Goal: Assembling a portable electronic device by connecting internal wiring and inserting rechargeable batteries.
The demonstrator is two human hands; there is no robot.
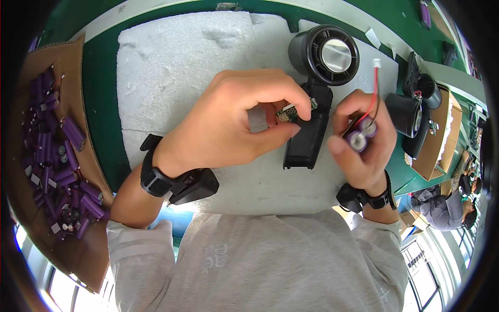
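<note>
Between the thumb and fingers of my left hand (231, 117) is a small green circuit board (287, 113), held over the handle of a black handheld fan (307, 140). The fan lies on a white foam sheet, its round head (325, 54) with a silver centre pointing away from me. My right hand (366, 143), just right of the handle, is closed around a purple battery pack (358, 139) with its metal cell ends showing. Red and black wires rise from the pack to a white connector (377, 63). Fingers partly hide both the board and the pack.
A cardboard box (96, 156) full of purple battery cells (52, 156) stands at the left. White foam (182, 67) covers the green table (101, 73). Further black fans (405, 114) and another cardboard box (442, 140) are at the right. Another person (444, 208) sits beyond.
</note>
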